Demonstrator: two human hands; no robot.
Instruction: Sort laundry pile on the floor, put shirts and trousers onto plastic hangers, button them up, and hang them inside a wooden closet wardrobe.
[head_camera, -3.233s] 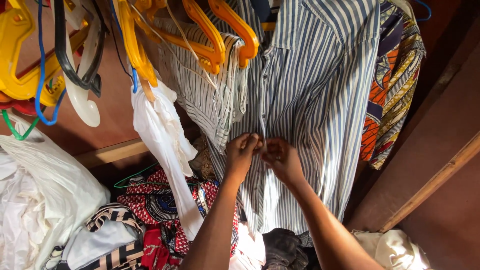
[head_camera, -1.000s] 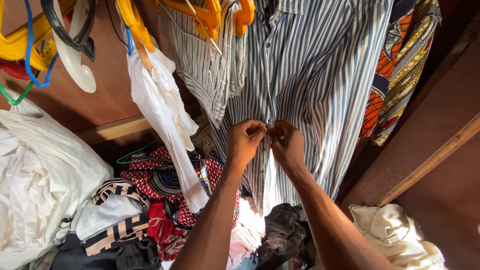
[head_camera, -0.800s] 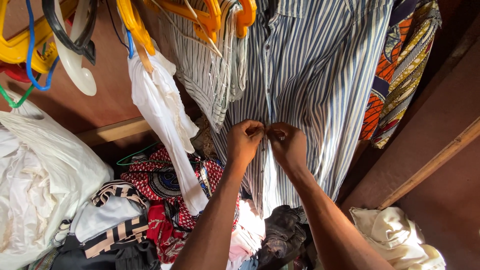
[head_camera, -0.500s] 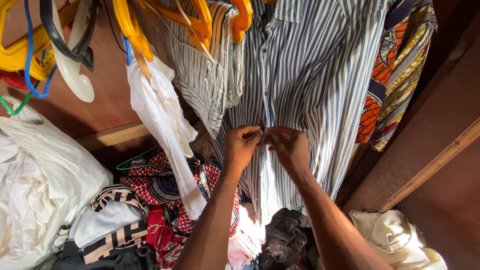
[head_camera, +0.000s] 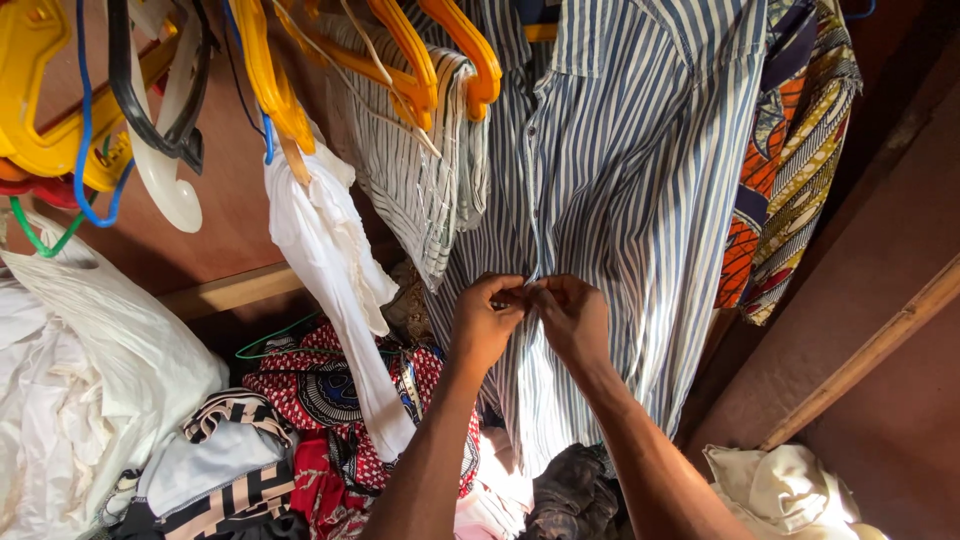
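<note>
Both hands are meeting at the front opening of the striped shirt. The left hand is pinching the left edge of the opening with curled fingers; the right hand is pinching the facing edge, fingertips touching those of the left. Neither hand is standing nearer: both are working at one point on the seam. The item between the fingertips is too small to make out.

The shirt is hanging straight ahead of the hands, its long axis running from the collar at the top of the view down toward the wrists. The opening is looking closed above the hands and is gaping below them.

Left of the shirt, a grey striped cloth is draping over orange hangers, and a white garment is hanging beside it. Yellow hangers are crowding the far left. A bright patterned cloth is hanging at the right. Below, a red printed cloth and a white bag are lying in a heap. No packages, labels or signs are showing.
</note>
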